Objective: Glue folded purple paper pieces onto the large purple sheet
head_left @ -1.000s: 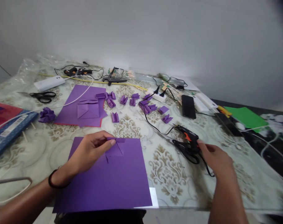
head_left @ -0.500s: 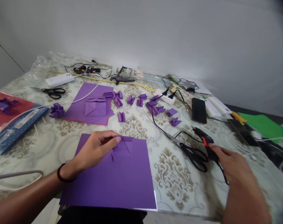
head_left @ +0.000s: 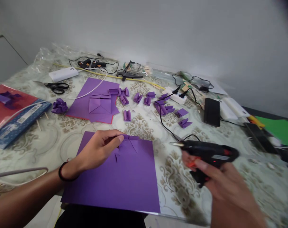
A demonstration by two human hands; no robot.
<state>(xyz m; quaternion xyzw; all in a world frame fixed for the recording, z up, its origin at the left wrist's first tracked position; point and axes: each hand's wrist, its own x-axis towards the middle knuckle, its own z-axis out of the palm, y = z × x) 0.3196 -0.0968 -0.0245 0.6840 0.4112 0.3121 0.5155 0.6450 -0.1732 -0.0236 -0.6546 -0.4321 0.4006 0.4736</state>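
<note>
My left hand (head_left: 104, 148) pinches the upper edge of a small folded purple paper piece (head_left: 128, 145), which lies on a large purple sheet (head_left: 113, 186) at the table's front edge. My right hand (head_left: 223, 180) is wrapped round the handle of a black glue gun (head_left: 205, 150) with an orange trigger. The gun is raised above the table at the right of the sheet, its metal nozzle pointing left. Its lower handle is partly covered by my fingers. Scissors lying behind the gun are mostly hidden by it.
Several small folded purple pieces (head_left: 127, 115) lie beyond the sheet. A purple envelope shape (head_left: 100, 104) rests on more purple paper. Black scissors (head_left: 57, 87), a power strip (head_left: 175, 95), a black phone (head_left: 211, 111) and loose cables surround them. Other glue guns (head_left: 91, 64) lie at the back.
My right hand has lifted the glue gun off the table and swung its nozzle to the left, towards the sheet. My left hand keeps its pinch on the folded piece.
</note>
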